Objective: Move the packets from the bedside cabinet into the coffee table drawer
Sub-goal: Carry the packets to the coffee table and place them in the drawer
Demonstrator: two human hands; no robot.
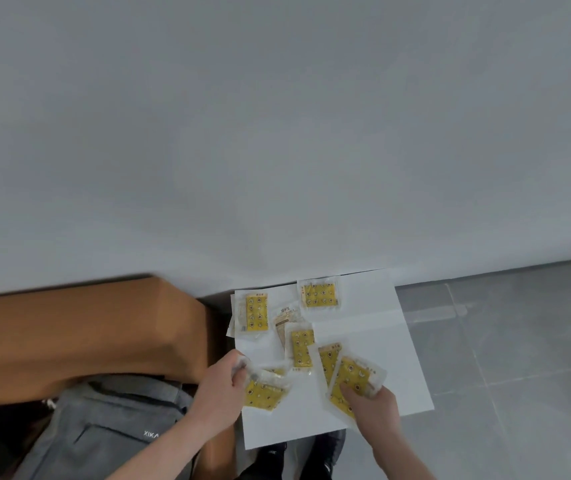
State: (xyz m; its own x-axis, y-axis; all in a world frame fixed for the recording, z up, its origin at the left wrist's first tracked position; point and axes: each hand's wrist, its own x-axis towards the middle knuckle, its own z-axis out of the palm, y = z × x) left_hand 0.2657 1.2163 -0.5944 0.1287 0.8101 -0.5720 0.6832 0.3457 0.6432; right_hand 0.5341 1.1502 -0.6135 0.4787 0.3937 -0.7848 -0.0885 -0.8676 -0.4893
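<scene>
Both hands already pinch yellow packets at the white surface's (pixel 374 341) near edge: left hand (pixel 221 382) one (pixel 265 389), right hand (pixel 374 400) another (pixel 353 379). Remaining packets (pixel 303 348) lie just beyond, farther back, slightly nearer the left hand.

yellow packets (pixel 302 348) scattered flat on white cabinet top (pixel 374 337)

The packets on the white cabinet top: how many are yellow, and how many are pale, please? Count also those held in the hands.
Yellow packets: 6, at, one in the left hand, one in the right hand
Pale beige packets: 1
Total: 7
</scene>
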